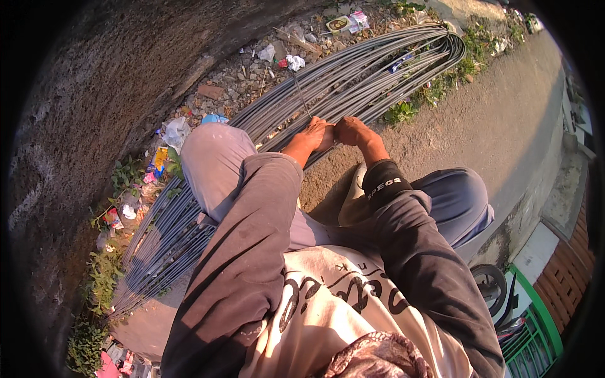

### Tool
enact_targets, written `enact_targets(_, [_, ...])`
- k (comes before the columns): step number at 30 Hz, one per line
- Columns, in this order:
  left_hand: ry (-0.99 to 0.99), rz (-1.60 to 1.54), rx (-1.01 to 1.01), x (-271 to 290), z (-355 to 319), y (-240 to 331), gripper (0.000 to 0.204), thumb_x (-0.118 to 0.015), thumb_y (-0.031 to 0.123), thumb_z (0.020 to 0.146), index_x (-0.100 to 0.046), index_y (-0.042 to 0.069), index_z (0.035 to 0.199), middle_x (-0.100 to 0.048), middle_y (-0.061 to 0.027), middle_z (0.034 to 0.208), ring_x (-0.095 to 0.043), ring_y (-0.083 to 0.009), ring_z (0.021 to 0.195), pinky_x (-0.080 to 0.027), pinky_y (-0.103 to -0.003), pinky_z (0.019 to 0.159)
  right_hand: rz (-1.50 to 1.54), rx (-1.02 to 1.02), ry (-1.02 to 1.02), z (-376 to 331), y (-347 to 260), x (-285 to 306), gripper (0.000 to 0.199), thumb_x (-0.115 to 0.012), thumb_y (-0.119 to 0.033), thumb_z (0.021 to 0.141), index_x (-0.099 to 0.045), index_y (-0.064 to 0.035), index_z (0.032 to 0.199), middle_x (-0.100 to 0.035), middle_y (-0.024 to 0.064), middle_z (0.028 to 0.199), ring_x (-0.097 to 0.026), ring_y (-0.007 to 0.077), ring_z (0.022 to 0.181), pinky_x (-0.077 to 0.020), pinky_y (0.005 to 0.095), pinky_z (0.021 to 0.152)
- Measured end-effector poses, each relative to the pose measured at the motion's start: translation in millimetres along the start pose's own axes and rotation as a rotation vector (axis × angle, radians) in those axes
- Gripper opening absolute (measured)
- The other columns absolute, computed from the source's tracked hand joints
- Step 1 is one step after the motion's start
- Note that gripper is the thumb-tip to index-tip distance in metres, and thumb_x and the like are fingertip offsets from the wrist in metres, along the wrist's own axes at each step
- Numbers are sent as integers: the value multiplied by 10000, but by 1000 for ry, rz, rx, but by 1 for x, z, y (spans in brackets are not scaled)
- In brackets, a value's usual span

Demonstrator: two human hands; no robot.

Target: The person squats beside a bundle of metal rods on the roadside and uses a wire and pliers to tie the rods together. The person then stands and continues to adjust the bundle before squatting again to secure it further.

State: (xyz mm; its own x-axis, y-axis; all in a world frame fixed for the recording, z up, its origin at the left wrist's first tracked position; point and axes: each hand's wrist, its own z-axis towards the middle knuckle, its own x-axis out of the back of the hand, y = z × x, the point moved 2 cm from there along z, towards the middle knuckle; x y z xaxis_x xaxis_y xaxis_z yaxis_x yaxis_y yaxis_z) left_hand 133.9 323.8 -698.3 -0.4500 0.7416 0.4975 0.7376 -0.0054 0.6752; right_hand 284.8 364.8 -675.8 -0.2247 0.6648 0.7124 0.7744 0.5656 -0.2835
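Note:
A long bundle of thin grey steel rods (353, 79), bent into a loop at its far right end, lies along the ground and passes beneath my left knee. A thin tie strand (301, 94) crosses the rods just beyond my hands. My left hand (319, 133) is closed at the bundle's near edge, knuckles up. Right beside it, almost touching, my right hand (354, 131) is also closed, its wrist in a dark cuff. Whatever the fingers of either hand grip is hidden beneath them. The rods' loose ends (132, 290) fan out at the lower left.
A rough wall (94, 94) rises along the left, with rubble, plastic litter (176, 132) and weeds at its foot. Paved ground (479, 126) stretches to the right. At the lower right stand a green metal gate (535, 327) and a wheel (490, 286). My shoe (354, 198) is close below my hands.

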Motion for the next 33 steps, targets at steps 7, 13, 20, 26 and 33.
enact_targets(7, [160,259,-89,33,-2,38,446,-574,-5,827,-638,107,1254,-639,-137,1255,-474,-299,1310,-144,-457,1255,212,-155,-160,-12,16,0,206,-686,-193,802,-761,-91,965,-746,91,898,-714,278,870,-561,377,759])
enact_targets(13, [541,366,-251,-7,-3,-5,524,-754,271,806,-601,80,1269,-616,-108,1251,-483,-286,1306,-231,-484,1232,21,-13,-99,4,19,-7,232,-729,-179,761,-770,-120,982,-748,65,980,-705,270,925,-572,369,769])
enact_targets(20, [272,243,-96,-29,12,40,293,-453,22,962,-648,113,1161,-609,-90,1291,-491,-272,1309,-317,-462,1196,314,-269,-100,-18,35,-26,292,-798,-186,693,-775,-125,978,-749,70,955,-708,274,922,-570,368,793])
enact_targets(26, [336,-110,132,-32,3,0,220,-468,52,984,-661,21,1087,-569,-186,1317,-389,-324,1419,-321,-414,1202,763,-301,59,-15,13,1,166,-757,-90,790,-732,-55,950,-757,67,865,-739,185,787,-593,361,701])
enact_targets(33, [203,136,101,-8,1,13,247,-535,-65,891,-691,34,1056,-663,-146,1062,-599,-282,1161,-129,-416,1288,931,-279,-51,-31,15,20,226,-704,-176,864,-721,-72,1064,-735,79,981,-710,223,913,-558,355,812])
